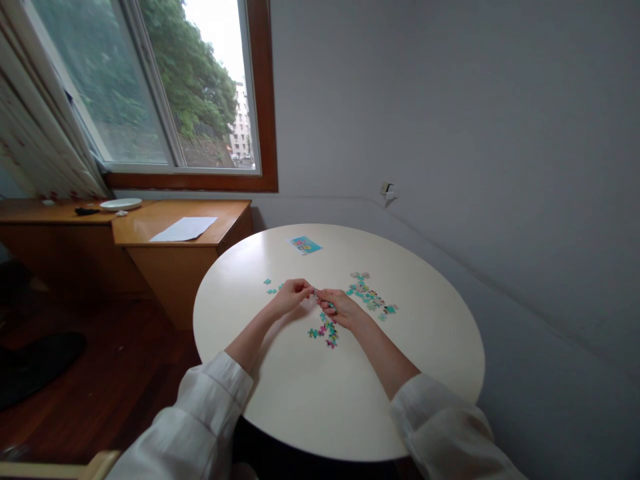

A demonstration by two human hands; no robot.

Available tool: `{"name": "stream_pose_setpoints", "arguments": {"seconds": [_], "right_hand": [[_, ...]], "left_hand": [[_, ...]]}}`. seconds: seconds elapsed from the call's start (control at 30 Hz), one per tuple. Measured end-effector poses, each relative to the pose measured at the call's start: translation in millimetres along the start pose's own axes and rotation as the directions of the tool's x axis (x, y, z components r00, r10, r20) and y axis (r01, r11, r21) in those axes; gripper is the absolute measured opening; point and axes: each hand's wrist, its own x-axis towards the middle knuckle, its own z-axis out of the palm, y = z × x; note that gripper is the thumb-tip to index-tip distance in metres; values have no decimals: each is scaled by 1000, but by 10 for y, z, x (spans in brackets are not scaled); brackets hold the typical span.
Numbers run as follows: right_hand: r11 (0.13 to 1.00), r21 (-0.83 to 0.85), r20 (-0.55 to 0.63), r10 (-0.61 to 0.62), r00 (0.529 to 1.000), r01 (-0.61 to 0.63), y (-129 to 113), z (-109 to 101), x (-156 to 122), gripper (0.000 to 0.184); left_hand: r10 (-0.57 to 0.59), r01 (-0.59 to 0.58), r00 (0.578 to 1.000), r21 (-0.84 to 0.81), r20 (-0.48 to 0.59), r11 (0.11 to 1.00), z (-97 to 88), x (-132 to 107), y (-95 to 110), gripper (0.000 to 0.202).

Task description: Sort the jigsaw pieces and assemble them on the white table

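My left hand (pixel 290 297) is closed in a pinch, its fingertips meeting those of my right hand over the table. A small pinkish puzzle piece (pixel 313 290) shows between them, partly hidden by the fingers. My right hand (pixel 344 309) is curled, with teal puzzle pieces (pixel 331 305) showing at its fingers. Just below the hands lies a loose pile of teal, pink and yellow puzzle pieces (pixel 327 329). A larger spread of puzzle pieces (pixel 369 295) is to the right, some pale side up. Several teal puzzle pieces (pixel 271 291) lie left of my left hand, partly covered by it.
A blue picture card (pixel 305 245) lies toward the far side of the round white table (pixel 280 393). Behind on the left, a wooden desk (pixel 235 220) bears a paper sheet (pixel 184 229) and a white plate (pixel 121 204). A grey wall (pixel 500 167) borders the table's right.
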Motion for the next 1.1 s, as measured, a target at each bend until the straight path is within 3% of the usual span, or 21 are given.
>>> {"name": "stream_pose_setpoints", "arguments": {"seconds": [0.13, 0.27, 0.37, 0.5, 0.7, 0.83, 1.1], "right_hand": [[999, 5, -46, -43, 998, 44, 13, -1, 19, 12], [992, 57, -167, -105, 980, 116, 15, -43, 69, 9], [985, 98, -215, -121, 969, 145, 12, -76, 95, 9], [979, 118, -222, -137, 965, 166, 17, -87, 107, 10], [978, 122, -226, -137, 965, 167, 33, -96, 126, 13], [980, 116, -218, -131, 967, 159, 35, -108, 143, 15], [983, 105, -218, -125, 968, 151, 30, -93, 143, 14]], "left_hand": [[-15, 16, 999, 20, -50, 1000, -46, 31, -49, 26], [-56, 59, 995, 32, -87, 998, -117, 33, -61, 29], [-133, 130, 990, 65, 43, 989, -154, 6, -61, 32], [-213, 182, 953, 158, 216, 971, -170, -22, -74, 34], [-249, 161, 906, 263, 343, 951, -166, -17, -61, 29], [-269, 143, 898, 349, 348, 926, -144, -10, -49, 30], [-282, 113, 923, 515, 263, 849, -119, 1, -25, 26]]}}
